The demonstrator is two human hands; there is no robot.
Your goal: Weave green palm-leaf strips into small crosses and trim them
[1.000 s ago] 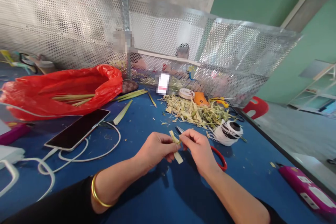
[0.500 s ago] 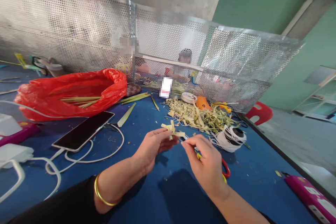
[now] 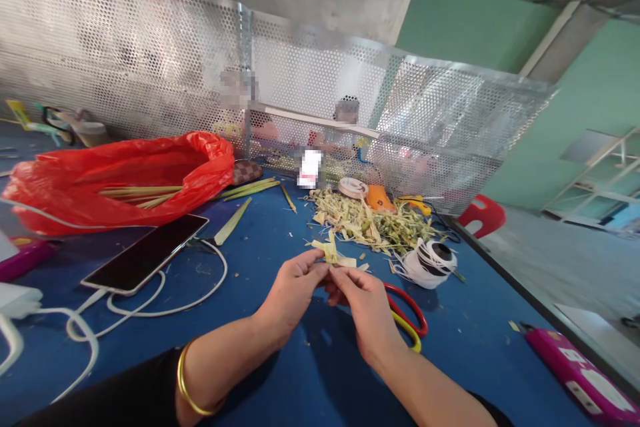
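Observation:
A small piece of folded pale-yellow leaf strips [image 3: 332,252], its ends sticking out several ways, is pinched in my left hand [image 3: 295,287]. My right hand [image 3: 369,313] has come up against it, thumb and fingertips closed at the lower edge of the piece beside my left thumb. The fingers overlap there, so the exact grip point is hidden. Scissors with red and yellow handles [image 3: 420,321] lie on the table just right of my right hand, their blades out of sight behind it.
Leaf scraps [image 3: 370,223] are heaped behind my hands, beside a spool of white cord [image 3: 427,265]. Leaf strips lie in a red plastic bag [image 3: 125,170] at the left, near a phone [image 3: 145,255] on a white cable. A perforated metal screen [image 3: 315,67] stands behind, people beyond it.
My right hand has moved left and now meets my left hand at the leaf piece. More of the scissors' handles shows. The whole view has shifted slightly.

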